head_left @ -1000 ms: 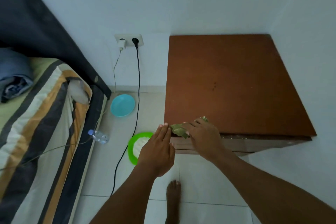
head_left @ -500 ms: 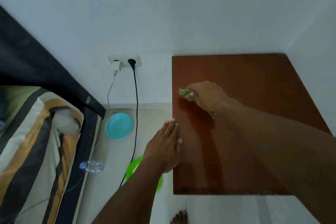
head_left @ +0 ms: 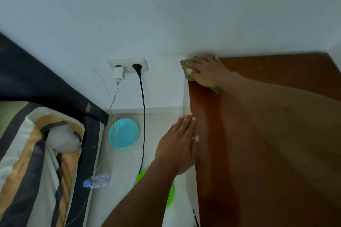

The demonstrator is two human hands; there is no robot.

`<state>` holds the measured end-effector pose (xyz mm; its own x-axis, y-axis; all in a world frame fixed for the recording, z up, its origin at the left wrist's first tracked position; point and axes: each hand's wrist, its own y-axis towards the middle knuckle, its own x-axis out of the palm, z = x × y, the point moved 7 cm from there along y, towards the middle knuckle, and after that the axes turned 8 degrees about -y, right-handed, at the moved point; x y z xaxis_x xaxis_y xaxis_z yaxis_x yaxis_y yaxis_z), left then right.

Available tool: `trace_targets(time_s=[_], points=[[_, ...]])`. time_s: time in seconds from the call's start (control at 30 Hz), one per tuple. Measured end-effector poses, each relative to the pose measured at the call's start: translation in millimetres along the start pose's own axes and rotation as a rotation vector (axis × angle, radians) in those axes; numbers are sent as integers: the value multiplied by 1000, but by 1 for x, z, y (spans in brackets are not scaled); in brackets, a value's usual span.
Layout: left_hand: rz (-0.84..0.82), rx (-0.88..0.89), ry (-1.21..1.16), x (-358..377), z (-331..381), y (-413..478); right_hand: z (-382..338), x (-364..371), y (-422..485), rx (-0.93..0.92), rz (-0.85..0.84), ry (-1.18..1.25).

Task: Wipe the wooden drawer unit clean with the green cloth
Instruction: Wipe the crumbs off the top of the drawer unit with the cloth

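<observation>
The wooden drawer unit [head_left: 210,134] fills the right side, its reddish-brown top seen from above. My right hand [head_left: 206,72] lies flat on the green cloth [head_left: 183,66] and presses it onto the top's far left corner, right against the wall. Bits of cloth stick out past the fingers and under the wrist. My left hand [head_left: 177,145] rests with straight fingers against the unit's left edge, nearer to me, and holds nothing. My right forearm hides much of the top.
A wall socket [head_left: 129,65] with a white charger [head_left: 119,73] and a black cable [head_left: 143,116] sits left of the unit. On the floor lie a blue plate [head_left: 123,132], a green plate [head_left: 170,196] and a water bottle [head_left: 97,180]. A striped bed [head_left: 36,153] stands at the left.
My right hand has slid the cloth from the unit's front edge across the top to the far left corner. My left hand followed forward along the left edge. The camera moved closer over the unit.
</observation>
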<state>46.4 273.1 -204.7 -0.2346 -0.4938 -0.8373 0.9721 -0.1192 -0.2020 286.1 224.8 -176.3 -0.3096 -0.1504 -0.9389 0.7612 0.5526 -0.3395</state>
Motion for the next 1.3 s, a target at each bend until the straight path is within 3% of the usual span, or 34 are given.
trace_targets(time_s=[0.27, 0.97, 1.3], points=[[20, -21, -27, 15, 6, -25, -25, 44, -49, -57, 118, 4], [80, -167, -95, 97, 86, -241, -103, 153, -351, -102, 218, 69], [69, -180, -58, 104, 105, -263, -97, 155, -418, -126, 473, 26]])
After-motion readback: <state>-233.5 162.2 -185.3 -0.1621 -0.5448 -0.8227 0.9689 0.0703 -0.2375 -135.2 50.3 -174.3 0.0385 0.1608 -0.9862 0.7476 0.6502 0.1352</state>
